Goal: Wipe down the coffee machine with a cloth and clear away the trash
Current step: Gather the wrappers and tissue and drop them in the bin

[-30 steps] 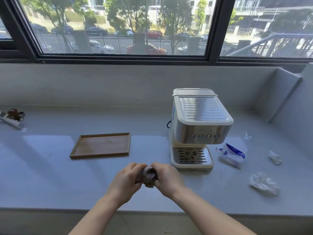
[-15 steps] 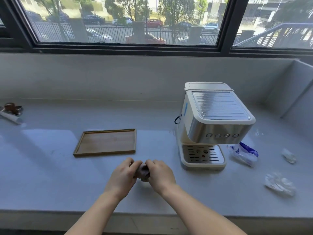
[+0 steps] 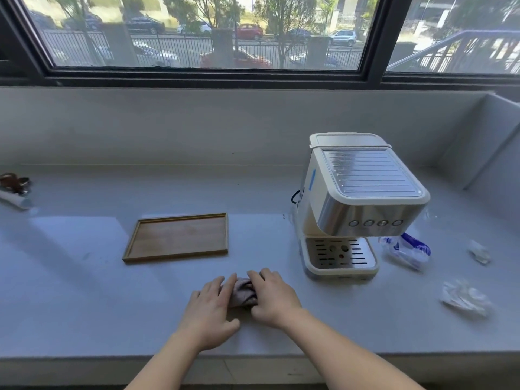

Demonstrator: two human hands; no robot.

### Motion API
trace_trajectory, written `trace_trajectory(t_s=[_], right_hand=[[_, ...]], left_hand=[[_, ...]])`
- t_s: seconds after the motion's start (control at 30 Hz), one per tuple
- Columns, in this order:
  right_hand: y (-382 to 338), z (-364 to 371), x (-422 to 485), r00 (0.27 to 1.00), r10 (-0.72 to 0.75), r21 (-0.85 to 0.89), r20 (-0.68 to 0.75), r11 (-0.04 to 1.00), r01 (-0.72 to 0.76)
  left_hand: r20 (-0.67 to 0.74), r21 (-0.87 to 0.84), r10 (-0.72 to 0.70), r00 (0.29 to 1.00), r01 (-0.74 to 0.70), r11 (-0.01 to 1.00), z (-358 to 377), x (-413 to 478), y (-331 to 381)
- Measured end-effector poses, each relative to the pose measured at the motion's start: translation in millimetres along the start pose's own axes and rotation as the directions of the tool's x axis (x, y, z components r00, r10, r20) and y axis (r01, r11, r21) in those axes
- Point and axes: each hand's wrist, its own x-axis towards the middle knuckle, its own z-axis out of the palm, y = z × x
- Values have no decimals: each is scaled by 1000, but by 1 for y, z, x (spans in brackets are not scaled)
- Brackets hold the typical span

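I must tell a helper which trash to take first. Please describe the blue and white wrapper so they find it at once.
Find the coffee machine on the right of the counter. The wrapper lies just right of its drip tray. It alone has blue print; the small scrap and the crumpled sheet farther right are pale.

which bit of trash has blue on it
The wrapper lying right beside the coffee machine base. The small scrap and the larger crumpled piece are plain, clear or whitish, and lie farther right.

One machine (image 3: pixel 357 198), tray (image 3: pixel 177 237), cloth (image 3: pixel 242 291); three wrappers (image 3: pixel 405 250) (image 3: pixel 479 251) (image 3: pixel 464 298)
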Motion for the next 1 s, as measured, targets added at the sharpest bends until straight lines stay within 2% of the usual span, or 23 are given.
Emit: trace_trajectory(t_s=[0.23,0.53,0.73,1.0], right_hand=[[6,-19,-23,997,42,82,-58,996,-37],[20,-41,-53,987,151,-9,-57,988,-151],[43,-60,-95,962,258,3,-90,966,-259],[95,-87,-163,898,405,46,-173,914,-403]], left_hand=[[-85,44,75,994,-72,996,-22,4,16],[-60,222,47,997,-33,974,-39,3,36],[-131,174,201,971,-177,969,-48,8,82],[-123,224,398,909,-365,904,-49,8,168]])
